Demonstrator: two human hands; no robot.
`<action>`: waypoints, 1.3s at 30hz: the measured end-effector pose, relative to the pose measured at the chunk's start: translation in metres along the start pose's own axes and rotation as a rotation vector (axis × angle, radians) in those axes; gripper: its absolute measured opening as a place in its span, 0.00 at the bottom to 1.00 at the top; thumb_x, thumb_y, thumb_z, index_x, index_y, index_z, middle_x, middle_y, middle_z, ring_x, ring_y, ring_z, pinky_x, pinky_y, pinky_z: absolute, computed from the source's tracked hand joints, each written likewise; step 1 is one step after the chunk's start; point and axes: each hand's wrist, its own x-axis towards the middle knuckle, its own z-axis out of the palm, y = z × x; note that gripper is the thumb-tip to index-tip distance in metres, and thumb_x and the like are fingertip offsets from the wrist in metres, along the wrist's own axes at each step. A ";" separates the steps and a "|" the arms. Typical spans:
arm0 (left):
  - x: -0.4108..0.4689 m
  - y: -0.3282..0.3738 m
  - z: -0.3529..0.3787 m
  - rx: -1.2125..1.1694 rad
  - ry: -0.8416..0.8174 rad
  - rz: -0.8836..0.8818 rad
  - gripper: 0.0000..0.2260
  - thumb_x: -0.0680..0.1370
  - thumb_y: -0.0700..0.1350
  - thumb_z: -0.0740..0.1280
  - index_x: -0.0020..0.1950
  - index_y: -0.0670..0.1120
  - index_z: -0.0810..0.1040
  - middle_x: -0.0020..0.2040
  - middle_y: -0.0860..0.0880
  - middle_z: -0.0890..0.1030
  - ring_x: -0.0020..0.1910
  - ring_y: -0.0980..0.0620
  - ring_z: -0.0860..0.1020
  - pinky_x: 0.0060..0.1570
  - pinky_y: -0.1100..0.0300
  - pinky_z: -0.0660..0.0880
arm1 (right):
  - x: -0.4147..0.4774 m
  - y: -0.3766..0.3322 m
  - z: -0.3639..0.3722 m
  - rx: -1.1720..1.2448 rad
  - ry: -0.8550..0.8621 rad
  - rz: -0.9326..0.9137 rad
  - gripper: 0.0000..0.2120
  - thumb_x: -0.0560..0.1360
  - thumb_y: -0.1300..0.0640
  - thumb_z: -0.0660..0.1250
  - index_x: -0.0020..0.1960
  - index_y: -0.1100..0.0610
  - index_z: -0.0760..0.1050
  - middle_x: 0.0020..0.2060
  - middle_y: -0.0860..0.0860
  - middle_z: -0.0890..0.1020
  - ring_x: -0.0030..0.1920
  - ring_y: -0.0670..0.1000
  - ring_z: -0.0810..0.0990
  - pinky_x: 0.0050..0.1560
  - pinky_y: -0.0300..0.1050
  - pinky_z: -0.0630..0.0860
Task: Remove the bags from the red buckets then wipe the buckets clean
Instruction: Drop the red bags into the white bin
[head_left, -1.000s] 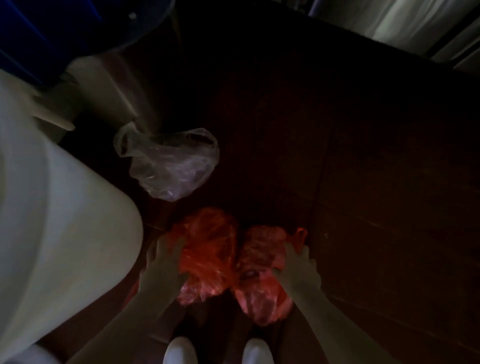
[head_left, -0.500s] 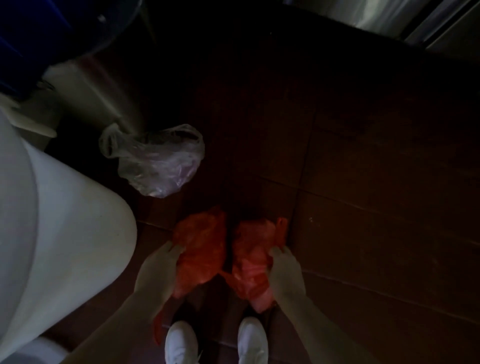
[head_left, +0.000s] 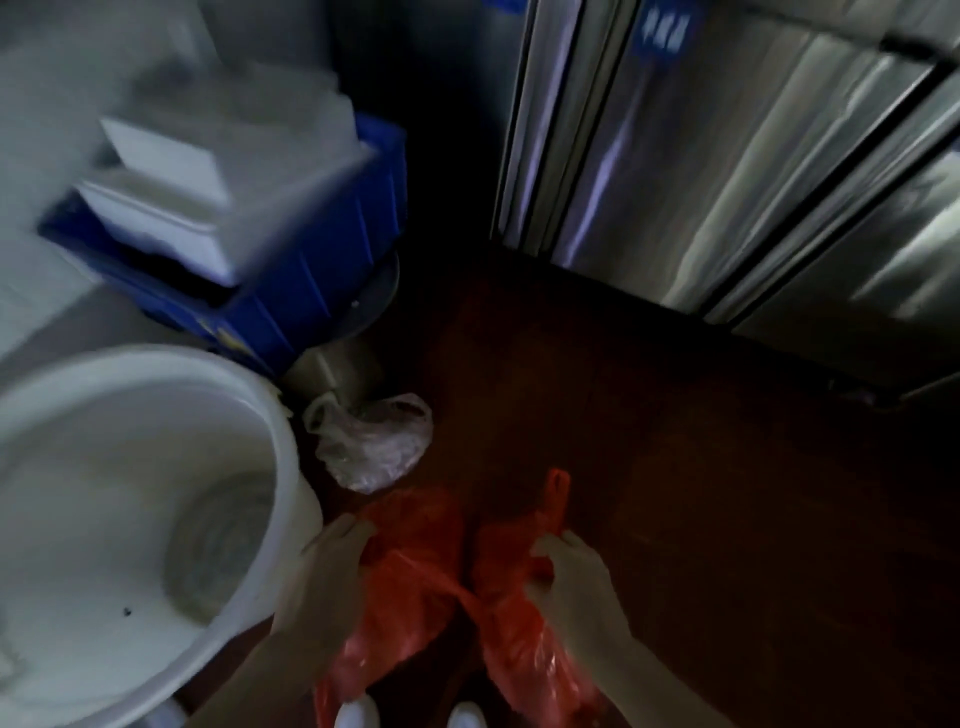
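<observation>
Head view: just right of the white tub (head_left: 291, 467), my left hand (head_left: 332, 577) grips the left red bag (head_left: 415, 566) and my right hand (head_left: 576, 587) clutches the right red bag (head_left: 519, 639), no bucket in sight; bag removal looks nearly done, and next I must discard both, then wipe.

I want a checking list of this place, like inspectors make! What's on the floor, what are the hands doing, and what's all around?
Surface: dark reddish floor, dimly lit.
Job's things: left red bag and right red bag, both held up; no red bucket seen.
Clutter: clear bag on the floor beside a white tub.
Hands: left hand grips the left red bag; right hand grips the right red bag.
Cables: nothing seen.
Surroundings: blue crate, steel doors, white shoes.
</observation>
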 end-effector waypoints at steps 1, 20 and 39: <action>-0.013 0.006 -0.022 -0.047 0.040 0.019 0.17 0.73 0.34 0.69 0.61 0.44 0.80 0.55 0.48 0.80 0.53 0.48 0.79 0.53 0.59 0.71 | -0.003 -0.021 -0.024 -0.018 0.007 -0.044 0.12 0.71 0.59 0.70 0.55 0.53 0.79 0.52 0.48 0.78 0.51 0.48 0.79 0.56 0.42 0.74; -0.073 -0.146 -0.265 -0.256 0.642 -0.262 0.10 0.69 0.44 0.65 0.46 0.48 0.83 0.42 0.49 0.81 0.43 0.45 0.80 0.44 0.57 0.71 | 0.044 -0.413 -0.080 -0.021 0.067 -0.729 0.09 0.61 0.65 0.74 0.41 0.59 0.82 0.37 0.56 0.81 0.39 0.57 0.80 0.45 0.47 0.74; 0.029 -0.395 -0.132 -0.293 0.371 -0.568 0.08 0.72 0.40 0.68 0.49 0.48 0.82 0.48 0.51 0.81 0.48 0.50 0.80 0.47 0.57 0.76 | 0.197 -0.475 0.276 -0.327 -0.407 -0.555 0.12 0.70 0.59 0.72 0.53 0.55 0.80 0.48 0.52 0.81 0.50 0.51 0.80 0.54 0.41 0.75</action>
